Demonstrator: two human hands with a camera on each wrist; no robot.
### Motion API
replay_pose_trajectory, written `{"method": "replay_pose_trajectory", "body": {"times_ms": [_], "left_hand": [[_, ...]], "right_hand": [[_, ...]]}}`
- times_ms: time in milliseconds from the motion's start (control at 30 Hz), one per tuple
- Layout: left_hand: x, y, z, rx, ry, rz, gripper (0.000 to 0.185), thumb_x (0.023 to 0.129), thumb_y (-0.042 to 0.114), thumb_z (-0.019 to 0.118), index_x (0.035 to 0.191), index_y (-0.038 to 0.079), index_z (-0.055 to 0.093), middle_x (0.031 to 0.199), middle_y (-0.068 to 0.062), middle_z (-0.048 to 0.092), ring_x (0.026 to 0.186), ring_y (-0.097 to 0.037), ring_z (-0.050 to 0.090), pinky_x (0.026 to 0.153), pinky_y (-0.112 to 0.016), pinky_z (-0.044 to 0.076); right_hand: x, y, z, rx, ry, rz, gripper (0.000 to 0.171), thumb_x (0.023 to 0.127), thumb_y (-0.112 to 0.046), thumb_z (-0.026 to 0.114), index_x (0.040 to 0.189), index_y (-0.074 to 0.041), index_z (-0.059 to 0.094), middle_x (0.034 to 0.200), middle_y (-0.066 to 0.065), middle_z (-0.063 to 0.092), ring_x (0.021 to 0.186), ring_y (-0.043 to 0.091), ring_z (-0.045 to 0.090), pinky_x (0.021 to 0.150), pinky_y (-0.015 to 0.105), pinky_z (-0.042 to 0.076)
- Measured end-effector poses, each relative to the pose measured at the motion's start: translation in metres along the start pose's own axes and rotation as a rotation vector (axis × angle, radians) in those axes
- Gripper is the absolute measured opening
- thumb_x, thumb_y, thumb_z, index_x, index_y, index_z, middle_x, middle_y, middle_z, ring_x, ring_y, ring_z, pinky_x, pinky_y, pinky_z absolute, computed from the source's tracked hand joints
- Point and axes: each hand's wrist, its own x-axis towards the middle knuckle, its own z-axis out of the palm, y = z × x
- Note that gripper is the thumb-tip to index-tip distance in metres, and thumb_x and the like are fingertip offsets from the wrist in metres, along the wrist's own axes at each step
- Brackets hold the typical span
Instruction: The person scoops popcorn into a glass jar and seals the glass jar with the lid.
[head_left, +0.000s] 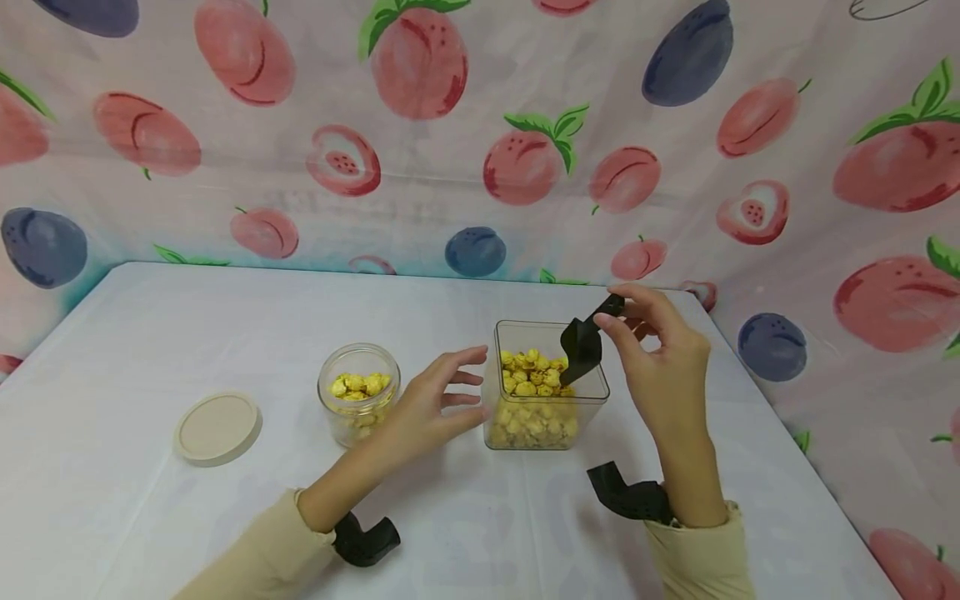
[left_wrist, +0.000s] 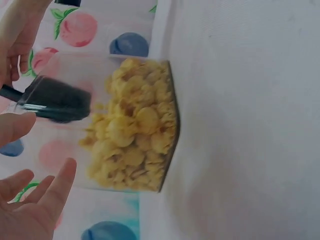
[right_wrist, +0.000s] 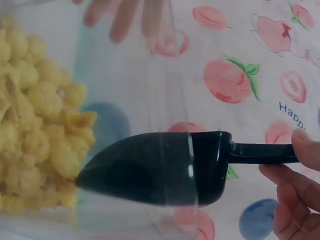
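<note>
A clear square container [head_left: 544,417] half full of yellow popcorn [head_left: 532,375] stands mid-table. My right hand [head_left: 651,350] pinches the handle of a black scoop [head_left: 582,343], whose bowl dips into the container's right side just above the popcorn. In the right wrist view the scoop [right_wrist: 160,170] looks empty, with popcorn [right_wrist: 40,135] to its left. My left hand [head_left: 431,400] hovers with relaxed fingers by the container's left wall, holding nothing; whether it touches the wall I cannot tell. The left wrist view shows the container [left_wrist: 135,130], the scoop [left_wrist: 60,105] and fingertips [left_wrist: 45,192].
A small round glass jar [head_left: 358,404] with some popcorn stands left of my left hand. Its beige lid [head_left: 218,428] lies flat further left. A fruit-print cloth [head_left: 480,133] walls in the white table [head_left: 150,333] at the back and right.
</note>
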Motion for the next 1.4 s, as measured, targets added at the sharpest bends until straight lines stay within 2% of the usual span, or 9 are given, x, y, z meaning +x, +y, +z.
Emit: {"method": "replay_pose_trajectory", "body": {"times_ms": [133, 267, 500, 733, 933, 1100, 1233, 1400], "left_hand": [[0.002, -0.006, 0.007, -0.040, 0.026, -0.029, 0.066, 0.080, 0.004, 0.070, 0.138, 0.003, 0.039, 0.139, -0.018, 0.040, 0.116, -0.035, 0.051, 0.089, -0.028, 0.052], [0.002, -0.009, 0.011, -0.051, 0.039, -0.052, 0.064, 0.081, 0.008, 0.071, 0.137, 0.007, 0.041, 0.137, -0.014, 0.042, 0.117, -0.033, 0.051, 0.089, -0.027, 0.052], [0.001, -0.013, 0.016, -0.093, 0.053, -0.044, 0.062, 0.082, 0.005, 0.070, 0.137, 0.008, 0.042, 0.135, -0.012, 0.044, 0.115, -0.031, 0.052, 0.087, -0.026, 0.053], [0.001, -0.014, 0.018, -0.111, 0.055, -0.046, 0.062, 0.083, 0.005, 0.068, 0.138, 0.009, 0.041, 0.135, -0.012, 0.043, 0.114, -0.031, 0.053, 0.087, -0.029, 0.053], [0.000, -0.013, 0.018, -0.108, 0.059, -0.062, 0.062, 0.083, 0.007, 0.068, 0.138, 0.011, 0.041, 0.135, -0.010, 0.043, 0.114, -0.028, 0.053, 0.087, -0.027, 0.053], [0.000, -0.013, 0.017, -0.116, 0.057, -0.065, 0.062, 0.083, 0.007, 0.068, 0.138, 0.012, 0.041, 0.136, -0.010, 0.042, 0.114, -0.028, 0.053, 0.087, -0.026, 0.053], [0.000, -0.013, 0.017, -0.121, 0.052, -0.064, 0.061, 0.083, 0.007, 0.068, 0.138, 0.010, 0.040, 0.136, -0.011, 0.042, 0.114, -0.029, 0.053, 0.087, -0.026, 0.053], [0.000, -0.012, 0.017, -0.134, 0.045, -0.076, 0.062, 0.083, 0.006, 0.068, 0.138, 0.010, 0.040, 0.137, -0.012, 0.041, 0.114, -0.030, 0.053, 0.087, -0.026, 0.053]], "right_hand": [[0.000, 0.003, 0.003, -0.016, -0.013, -0.022, 0.029, 0.080, -0.008, 0.072, 0.108, -0.005, 0.065, 0.083, 0.015, 0.068, 0.070, 0.000, 0.049, 0.066, 0.013, 0.041], [0.000, 0.005, 0.006, -0.032, -0.021, -0.024, 0.029, 0.080, -0.008, 0.072, 0.107, -0.004, 0.065, 0.081, 0.016, 0.068, 0.069, 0.005, 0.050, 0.065, 0.013, 0.040], [-0.001, 0.018, 0.011, -0.055, -0.055, 0.022, 0.031, 0.080, -0.009, 0.072, 0.109, -0.002, 0.062, 0.077, 0.015, 0.068, 0.067, 0.000, 0.046, 0.061, 0.011, 0.037], [-0.001, 0.035, 0.013, -0.019, -0.093, 0.125, 0.032, 0.083, -0.009, 0.069, 0.112, -0.002, 0.059, 0.081, 0.016, 0.070, 0.067, -0.008, 0.047, 0.063, 0.013, 0.038], [-0.001, 0.033, 0.015, 0.010, -0.088, 0.137, 0.031, 0.083, -0.007, 0.069, 0.111, -0.001, 0.058, 0.082, 0.017, 0.070, 0.067, -0.009, 0.049, 0.062, 0.016, 0.037], [-0.002, 0.034, 0.016, 0.009, -0.061, 0.142, 0.031, 0.083, -0.007, 0.068, 0.112, -0.001, 0.058, 0.086, 0.017, 0.070, 0.070, -0.010, 0.049, 0.061, 0.013, 0.038], [-0.003, 0.037, 0.018, 0.006, -0.092, 0.147, 0.031, 0.084, -0.007, 0.068, 0.112, -0.001, 0.058, 0.086, 0.017, 0.070, 0.070, -0.005, 0.051, 0.063, 0.014, 0.038], [-0.005, 0.042, 0.023, -0.040, -0.210, 0.137, 0.030, 0.085, -0.009, 0.067, 0.112, -0.001, 0.056, 0.082, 0.017, 0.070, 0.074, 0.017, 0.059, 0.065, 0.019, 0.041]]}}
